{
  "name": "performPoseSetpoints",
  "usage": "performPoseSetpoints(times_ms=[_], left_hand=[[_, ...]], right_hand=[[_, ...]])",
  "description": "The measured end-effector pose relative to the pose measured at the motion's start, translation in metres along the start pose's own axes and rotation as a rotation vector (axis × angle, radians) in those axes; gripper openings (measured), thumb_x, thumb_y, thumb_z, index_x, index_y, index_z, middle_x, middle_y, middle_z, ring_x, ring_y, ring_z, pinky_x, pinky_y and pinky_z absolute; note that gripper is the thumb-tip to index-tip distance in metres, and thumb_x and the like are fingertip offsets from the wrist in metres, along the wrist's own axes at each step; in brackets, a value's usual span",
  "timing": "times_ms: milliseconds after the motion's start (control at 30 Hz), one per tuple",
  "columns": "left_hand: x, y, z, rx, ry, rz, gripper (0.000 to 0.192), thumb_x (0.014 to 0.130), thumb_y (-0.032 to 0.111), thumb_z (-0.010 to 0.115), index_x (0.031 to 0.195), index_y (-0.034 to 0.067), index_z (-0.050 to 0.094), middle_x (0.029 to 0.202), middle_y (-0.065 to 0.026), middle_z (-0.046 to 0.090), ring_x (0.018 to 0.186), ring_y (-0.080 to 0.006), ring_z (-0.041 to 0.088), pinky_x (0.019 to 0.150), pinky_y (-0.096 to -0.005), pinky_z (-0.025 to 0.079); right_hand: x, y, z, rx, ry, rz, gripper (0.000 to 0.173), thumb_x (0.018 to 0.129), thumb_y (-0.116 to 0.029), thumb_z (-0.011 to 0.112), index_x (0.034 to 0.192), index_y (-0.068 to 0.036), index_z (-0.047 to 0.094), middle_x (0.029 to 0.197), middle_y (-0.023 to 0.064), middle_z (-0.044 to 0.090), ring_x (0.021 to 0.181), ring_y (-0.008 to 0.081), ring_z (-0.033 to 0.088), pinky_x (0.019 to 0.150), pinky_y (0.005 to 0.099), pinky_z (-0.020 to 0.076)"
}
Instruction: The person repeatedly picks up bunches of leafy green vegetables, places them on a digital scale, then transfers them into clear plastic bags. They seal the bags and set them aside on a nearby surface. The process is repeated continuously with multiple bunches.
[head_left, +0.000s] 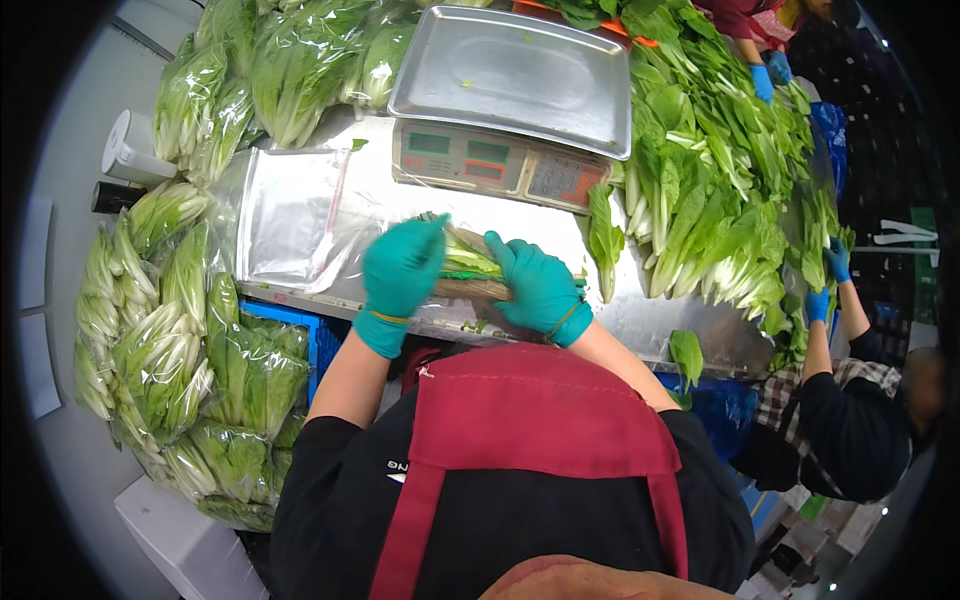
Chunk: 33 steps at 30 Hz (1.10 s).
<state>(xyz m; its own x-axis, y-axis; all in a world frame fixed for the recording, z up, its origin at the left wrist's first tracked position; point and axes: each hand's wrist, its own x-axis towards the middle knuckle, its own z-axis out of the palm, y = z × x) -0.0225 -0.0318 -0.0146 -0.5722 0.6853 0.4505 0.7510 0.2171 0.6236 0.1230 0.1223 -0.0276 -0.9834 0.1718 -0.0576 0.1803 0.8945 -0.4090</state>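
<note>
My left hand (405, 266), in a teal glove with a yellowish band at the wrist, is blurred over the left end of a brown, wooden-looking piece (472, 289). Its fingers look curled, but what they hold is hidden. Spread across the right end of that piece, my right hand (544, 285) in a matching glove grips it. Pale green leaf stalks (469, 259) and a strip of green material (472, 275) show between the hands. Just beyond is a digital scale (457, 159) with a metal pan (517, 82), which holds only leaf scraps.
Clear plastic bags (292, 217) lie at left. Bagged leafy greens (161, 352) are heaped beyond them and beside a blue crate (319, 337). Loose greens (697, 180) cover the table's right side. A co-worker's blue-gloved hands (817, 304) handle greens at right; another person's gloves (761, 82) are farther back.
</note>
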Motion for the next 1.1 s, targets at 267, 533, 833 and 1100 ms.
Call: performPoseSetpoints(times_ms=[267,533,833,1100], left_hand=[[-0.009,0.010,0.016,0.437,0.018,0.089,0.061,0.074,0.004,0.066,0.134,0.008,0.050,0.126,-0.0148,0.049,0.115,-0.0338,0.047,0.095,-0.0460,0.040],[-0.030,-0.021,0.039,-0.817,-0.025,-0.481,0.087,0.082,0.006,0.065,0.152,0.007,0.014,0.149,-0.0152,0.032,0.127,-0.0248,0.043,0.102,-0.0359,0.040],[-0.046,-0.036,0.055,-0.366,-0.379,-0.624,0.037,0.087,0.012,0.059,0.124,0.006,0.059,0.088,-0.0112,0.069,0.080,-0.0221,0.066,0.074,-0.0366,0.052],[-0.072,-0.005,0.061,-0.549,-0.690,-0.385,0.023,0.089,0.024,0.053,0.091,0.008,0.070,0.085,-0.0134,0.070,0.074,-0.0244,0.069,0.065,-0.0399,0.054]], right_hand=[[-0.004,0.021,-0.008,1.118,0.089,0.325,0.074,0.072,-0.028,0.080,0.133,-0.002,0.048,0.117,0.0149,0.063,0.104,0.0235,0.062,0.091,0.0353,0.0488],[-0.001,0.020,-0.007,1.451,0.002,0.338,0.067,0.074,-0.012,0.078,0.132,0.002,0.047,0.119,0.0118,0.062,0.106,0.0202,0.060,0.092,0.0344,0.0485],[-0.001,0.021,-0.005,0.979,0.034,0.225,0.077,0.075,-0.029,0.077,0.138,-0.002,0.042,0.120,0.0156,0.060,0.107,0.0262,0.060,0.090,0.0371,0.0486],[-0.004,0.014,0.004,-0.091,0.182,-0.015,0.083,0.073,-0.033,0.073,0.141,-0.004,0.036,0.108,0.0159,0.055,0.087,0.0322,0.058,0.069,0.0429,0.0511]])
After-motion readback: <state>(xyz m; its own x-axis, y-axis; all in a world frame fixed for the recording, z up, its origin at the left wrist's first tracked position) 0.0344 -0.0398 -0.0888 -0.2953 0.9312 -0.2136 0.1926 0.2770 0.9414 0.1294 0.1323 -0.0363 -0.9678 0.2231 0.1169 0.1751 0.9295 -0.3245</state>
